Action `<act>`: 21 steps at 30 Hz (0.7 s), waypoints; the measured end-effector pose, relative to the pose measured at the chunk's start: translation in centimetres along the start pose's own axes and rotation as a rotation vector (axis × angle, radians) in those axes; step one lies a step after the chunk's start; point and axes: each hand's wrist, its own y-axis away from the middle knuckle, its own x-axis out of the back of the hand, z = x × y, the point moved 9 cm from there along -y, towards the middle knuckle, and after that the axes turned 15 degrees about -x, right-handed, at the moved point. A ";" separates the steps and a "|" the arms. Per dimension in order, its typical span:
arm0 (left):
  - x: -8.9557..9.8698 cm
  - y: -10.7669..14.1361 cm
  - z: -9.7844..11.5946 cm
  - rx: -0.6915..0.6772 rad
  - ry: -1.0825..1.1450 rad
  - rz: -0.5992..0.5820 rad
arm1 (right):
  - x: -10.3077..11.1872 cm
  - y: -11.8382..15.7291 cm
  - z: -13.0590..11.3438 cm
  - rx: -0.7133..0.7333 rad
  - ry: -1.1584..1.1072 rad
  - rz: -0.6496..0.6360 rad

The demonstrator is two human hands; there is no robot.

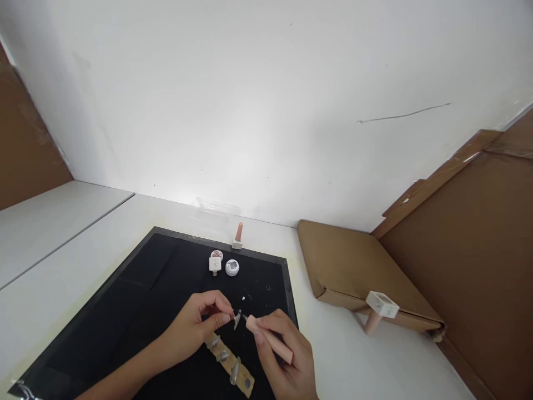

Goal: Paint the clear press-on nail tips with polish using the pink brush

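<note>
Between the thumb and fingers of my left hand point(208, 318) is a small pale false nail point(237, 320), pinched near its end. My right hand point(287, 350) grips a nail polish brush point(270, 339) by its long pink cap, the dark tip touching or very near the nail; I cannot tell which. Below my left hand lies a tan strip point(227, 358) bearing several glossy, clear-to-silvery nail tips point(235, 371). Farther back, an uncapped white square polish bottle point(215, 264) sits by two small round jars, one holding reddish bits point(216, 254), the other greyish point(232, 268).
A black mat point(137, 289) covers much of the white table point(345, 355). One pink-capped bottle point(237, 236) stands at its back edge, another point(381, 306) at right beside a flat cardboard box point(353, 261). A clear plastic tray point(216, 206) rests against the white wall point(250, 111).
</note>
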 end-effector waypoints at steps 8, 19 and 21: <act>0.1 -0.2 0.3 0.004 0.013 0.019 | -0.8 0.3 -1.0 0.064 -0.009 -0.096; 0.1 0.0 -0.1 0.023 0.039 0.025 | -0.7 0.1 -0.6 0.034 -0.017 -0.080; 0.0 0.0 0.0 0.027 0.042 0.027 | -1.0 0.2 -0.9 0.055 -0.029 -0.110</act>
